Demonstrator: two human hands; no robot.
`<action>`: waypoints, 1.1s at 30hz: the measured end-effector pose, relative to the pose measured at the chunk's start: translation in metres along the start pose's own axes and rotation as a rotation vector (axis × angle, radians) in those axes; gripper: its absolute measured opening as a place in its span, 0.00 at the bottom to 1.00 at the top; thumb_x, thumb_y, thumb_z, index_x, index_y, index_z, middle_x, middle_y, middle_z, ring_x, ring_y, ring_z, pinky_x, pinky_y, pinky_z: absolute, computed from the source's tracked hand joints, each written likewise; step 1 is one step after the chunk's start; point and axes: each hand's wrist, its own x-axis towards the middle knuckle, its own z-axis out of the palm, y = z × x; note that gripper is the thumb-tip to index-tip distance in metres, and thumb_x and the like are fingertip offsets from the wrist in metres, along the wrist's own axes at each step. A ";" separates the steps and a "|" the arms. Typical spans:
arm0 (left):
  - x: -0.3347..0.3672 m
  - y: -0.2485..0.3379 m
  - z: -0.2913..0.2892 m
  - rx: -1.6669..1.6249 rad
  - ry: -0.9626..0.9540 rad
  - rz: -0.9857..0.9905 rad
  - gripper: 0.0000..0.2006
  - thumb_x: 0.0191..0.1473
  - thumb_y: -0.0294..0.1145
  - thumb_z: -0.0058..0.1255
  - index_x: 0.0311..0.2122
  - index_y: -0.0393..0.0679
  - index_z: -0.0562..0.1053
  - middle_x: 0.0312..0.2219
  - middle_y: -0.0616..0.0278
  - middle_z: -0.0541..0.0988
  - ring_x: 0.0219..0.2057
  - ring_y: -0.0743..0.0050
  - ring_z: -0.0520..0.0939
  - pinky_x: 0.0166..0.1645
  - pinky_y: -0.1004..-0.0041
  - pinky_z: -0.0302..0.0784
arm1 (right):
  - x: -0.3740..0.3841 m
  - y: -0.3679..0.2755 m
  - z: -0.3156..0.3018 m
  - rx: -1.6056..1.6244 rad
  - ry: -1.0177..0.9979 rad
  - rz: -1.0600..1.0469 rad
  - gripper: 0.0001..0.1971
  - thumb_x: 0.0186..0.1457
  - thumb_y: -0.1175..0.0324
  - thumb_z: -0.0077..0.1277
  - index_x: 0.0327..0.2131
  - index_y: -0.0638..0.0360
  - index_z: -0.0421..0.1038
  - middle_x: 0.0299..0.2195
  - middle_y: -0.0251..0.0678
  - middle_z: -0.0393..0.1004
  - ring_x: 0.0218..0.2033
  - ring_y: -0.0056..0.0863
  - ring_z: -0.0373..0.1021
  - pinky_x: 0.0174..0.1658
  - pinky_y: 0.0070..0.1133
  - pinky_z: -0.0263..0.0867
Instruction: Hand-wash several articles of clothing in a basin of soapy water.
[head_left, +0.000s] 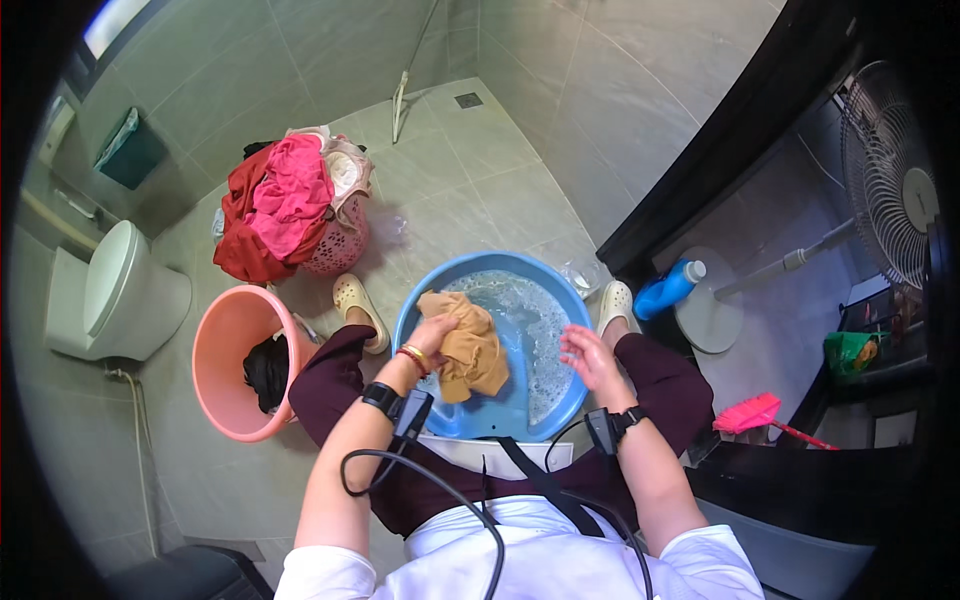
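Observation:
A bunched tan garment [475, 350] lies over the left part of a round blue basin [518, 390] of sudsy water. My left hand [432, 335] has its fingers closed on the garment's upper left side. Over the basin's right side is my right hand [590, 358], fingers apart and slightly curled, holding nothing. Foam [545, 340] floats mostly along the right half of the water. Both my wrists wear dark straps with cabled devices. What kind of garment it is, I cannot tell.
Left of the basin stands a pink bucket [208, 360] with dark cloth [268, 370]. Behind it, a pink basket [345, 240] overflows with red and pink clothes [290, 195]. A toilet [120, 290] is far left. At right are a blue bottle [668, 290], pink brush [748, 412] and fan [890, 180].

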 end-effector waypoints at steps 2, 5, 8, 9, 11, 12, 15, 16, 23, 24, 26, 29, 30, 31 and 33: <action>-0.009 0.007 0.032 0.019 0.025 -0.013 0.15 0.52 0.36 0.41 0.45 0.43 0.65 0.39 0.60 0.73 0.38 0.68 0.75 0.41 0.68 0.73 | -0.003 0.022 -0.011 -0.175 0.091 0.180 0.13 0.50 0.62 0.46 0.39 0.54 0.64 0.30 0.31 0.67 0.30 0.19 0.63 0.34 0.21 0.63; -0.011 0.015 0.037 -0.265 -0.135 0.082 0.17 0.52 0.36 0.40 0.46 0.40 0.64 0.41 0.57 0.72 0.40 0.65 0.75 0.43 0.65 0.72 | -0.012 0.051 0.003 -0.335 0.013 0.281 0.19 0.49 0.61 0.46 0.45 0.54 0.61 0.36 0.31 0.67 0.36 0.25 0.63 0.40 0.25 0.61; -0.024 0.028 0.059 -0.386 -0.150 -0.014 0.16 0.53 0.38 0.40 0.45 0.42 0.65 0.38 0.59 0.73 0.36 0.70 0.76 0.37 0.71 0.74 | -0.021 0.057 0.037 -0.401 -0.051 0.234 0.27 0.45 0.66 0.49 0.51 0.57 0.55 0.44 0.32 0.64 0.43 0.25 0.61 0.44 0.25 0.58; -0.041 0.042 0.078 -0.232 -0.108 -0.062 0.16 0.53 0.41 0.40 0.43 0.44 0.66 0.35 0.63 0.74 0.31 0.77 0.76 0.28 0.80 0.73 | -0.018 0.058 0.038 -0.361 -0.115 0.052 0.27 0.44 0.67 0.49 0.51 0.57 0.56 0.44 0.33 0.64 0.44 0.24 0.61 0.44 0.25 0.58; -0.038 0.045 0.075 -0.266 -0.313 -0.044 0.19 0.52 0.43 0.41 0.46 0.43 0.63 0.35 0.62 0.73 0.32 0.73 0.76 0.34 0.75 0.74 | -0.011 0.055 0.044 -0.295 -0.126 -0.097 0.23 0.46 0.68 0.47 0.48 0.60 0.58 0.43 0.34 0.66 0.42 0.25 0.64 0.43 0.26 0.60; -0.037 0.043 0.078 -0.202 -0.156 -0.002 0.23 0.52 0.45 0.42 0.49 0.42 0.60 0.34 0.62 0.73 0.30 0.73 0.75 0.32 0.76 0.73 | -0.007 0.050 0.043 -0.293 -0.128 -0.095 0.23 0.46 0.68 0.47 0.48 0.60 0.58 0.43 0.34 0.66 0.42 0.25 0.64 0.43 0.26 0.60; -0.025 0.044 0.060 0.054 0.010 0.196 0.30 0.53 0.48 0.39 0.56 0.46 0.47 0.38 0.55 0.71 0.34 0.70 0.75 0.35 0.73 0.71 | -0.004 0.025 0.049 -0.041 0.028 0.078 0.16 0.53 0.63 0.39 0.44 0.61 0.61 0.39 0.39 0.69 0.39 0.31 0.68 0.38 0.27 0.66; -0.027 0.051 0.057 0.222 0.031 0.159 0.37 0.51 0.50 0.41 0.58 0.49 0.35 0.43 0.50 0.66 0.41 0.65 0.71 0.41 0.67 0.68 | -0.003 0.021 0.046 -0.043 0.033 0.078 0.16 0.53 0.63 0.39 0.44 0.61 0.61 0.39 0.39 0.69 0.39 0.31 0.68 0.38 0.27 0.66; 0.005 -0.046 0.026 1.175 0.130 0.529 0.46 0.33 0.43 0.61 0.55 0.37 0.48 0.50 0.39 0.58 0.53 0.50 0.59 0.55 0.67 0.55 | -0.004 0.027 0.036 0.155 0.150 0.142 0.19 0.53 0.56 0.40 0.42 0.59 0.62 0.35 0.40 0.71 0.32 0.33 0.70 0.29 0.27 0.69; 0.005 -0.051 0.018 1.298 0.200 0.464 0.44 0.33 0.41 0.61 0.54 0.39 0.50 0.48 0.39 0.61 0.50 0.48 0.63 0.54 0.65 0.58 | -0.003 0.025 0.031 0.058 0.155 0.145 0.20 0.52 0.54 0.39 0.43 0.59 0.62 0.34 0.40 0.71 0.31 0.33 0.71 0.28 0.28 0.69; 0.011 -0.054 -0.018 1.410 0.297 0.260 0.38 0.33 0.38 0.59 0.52 0.42 0.55 0.44 0.43 0.66 0.44 0.48 0.69 0.49 0.62 0.64 | 0.007 0.023 0.010 -0.224 0.203 0.194 0.25 0.51 0.50 0.41 0.44 0.60 0.60 0.35 0.38 0.70 0.32 0.34 0.70 0.27 0.27 0.68; 0.000 -0.053 -0.037 1.458 0.442 0.143 0.36 0.35 0.37 0.59 0.51 0.46 0.57 0.43 0.46 0.66 0.43 0.47 0.70 0.48 0.61 0.65 | 0.030 0.035 -0.041 -0.640 0.397 0.302 0.23 0.49 0.51 0.42 0.42 0.58 0.62 0.31 0.35 0.69 0.28 0.28 0.68 0.24 0.23 0.66; 0.004 -0.052 -0.034 1.498 0.442 0.160 0.36 0.34 0.38 0.59 0.51 0.47 0.57 0.44 0.46 0.65 0.43 0.46 0.69 0.48 0.61 0.65 | 0.039 0.048 -0.068 -0.973 0.432 0.106 0.21 0.48 0.53 0.44 0.41 0.58 0.64 0.30 0.33 0.69 0.27 0.26 0.67 0.24 0.21 0.65; 0.001 -0.051 -0.034 1.497 0.449 0.152 0.36 0.34 0.38 0.59 0.51 0.47 0.57 0.44 0.46 0.65 0.43 0.46 0.69 0.48 0.61 0.65 | 0.038 0.049 -0.060 -1.302 0.432 -0.096 0.20 0.47 0.55 0.45 0.40 0.57 0.65 0.29 0.32 0.69 0.26 0.23 0.66 0.24 0.20 0.64; -0.001 -0.051 -0.025 1.499 0.301 0.180 0.39 0.32 0.42 0.61 0.51 0.42 0.57 0.47 0.43 0.62 0.47 0.47 0.66 0.51 0.62 0.62 | 0.033 0.052 -0.049 -1.118 0.318 -0.030 0.21 0.46 0.56 0.46 0.40 0.60 0.65 0.29 0.35 0.70 0.25 0.26 0.67 0.26 0.20 0.64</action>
